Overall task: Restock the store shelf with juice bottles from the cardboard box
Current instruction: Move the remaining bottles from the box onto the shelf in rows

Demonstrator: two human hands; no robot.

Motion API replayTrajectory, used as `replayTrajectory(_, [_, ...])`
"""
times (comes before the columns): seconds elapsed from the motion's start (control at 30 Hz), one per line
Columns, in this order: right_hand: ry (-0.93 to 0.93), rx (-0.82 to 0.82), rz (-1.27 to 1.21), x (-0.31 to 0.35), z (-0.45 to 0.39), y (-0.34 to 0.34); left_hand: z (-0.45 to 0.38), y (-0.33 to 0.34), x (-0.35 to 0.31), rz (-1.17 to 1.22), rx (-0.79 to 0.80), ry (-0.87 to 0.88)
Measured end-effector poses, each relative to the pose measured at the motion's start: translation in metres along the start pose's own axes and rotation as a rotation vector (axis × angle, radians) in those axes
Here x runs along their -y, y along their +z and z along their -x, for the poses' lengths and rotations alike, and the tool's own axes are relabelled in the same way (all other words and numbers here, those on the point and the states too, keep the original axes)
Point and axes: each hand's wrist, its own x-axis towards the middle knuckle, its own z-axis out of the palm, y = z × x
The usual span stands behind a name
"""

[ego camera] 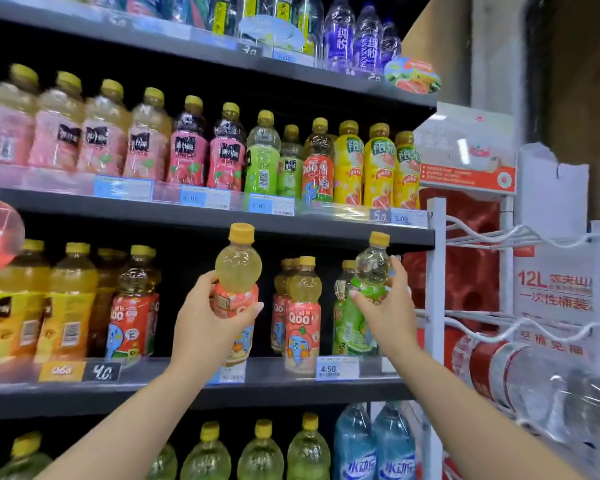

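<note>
I am holding two juice bottles up in front of the store shelf (291, 382). My left hand (210, 318) is wrapping its fingers and thumb around the pink-labelled bottle (238, 271), gripping it at the label, upright, with its yellow cap just below the edge of the shelf board above. My right hand (385, 308) is pinching the green-labelled bottle (371, 271) at its waist, tilted slightly to the right, in front of the green bottles already standing there.

Behind my left hand a gap is showing in the row, dark and open, between a red Qoo bottle (134, 306) on the left and a cluster of red Qoo bottles (300, 317) on the right; I am counting at least three caps in that cluster. Further left, two orange-labelled bottles (42, 306) are standing at the front. A 4.50 price tag (336, 368) is sitting on the shelf lip under the cluster.

On the shelf above, I am counting four pale pink bottles (80, 129), two dark purple ones (205, 147), two green ones, one red Qoo and three yellow bottles (378, 168). Below, four pale yellow bottles and two blue water bottles (374, 445) are showing. To my right a white wire rack (437, 271) is standing just beside the shelf end, close to my right hand.
</note>
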Motion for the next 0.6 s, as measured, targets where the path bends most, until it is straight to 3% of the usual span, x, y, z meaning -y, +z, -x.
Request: replayTrajectory(0.6, [0.086, 0.169, 0.105, -0.046, -0.006, 0.035, -0.022, 0.025, 0.024, -0.048, -0.013, 0.069])
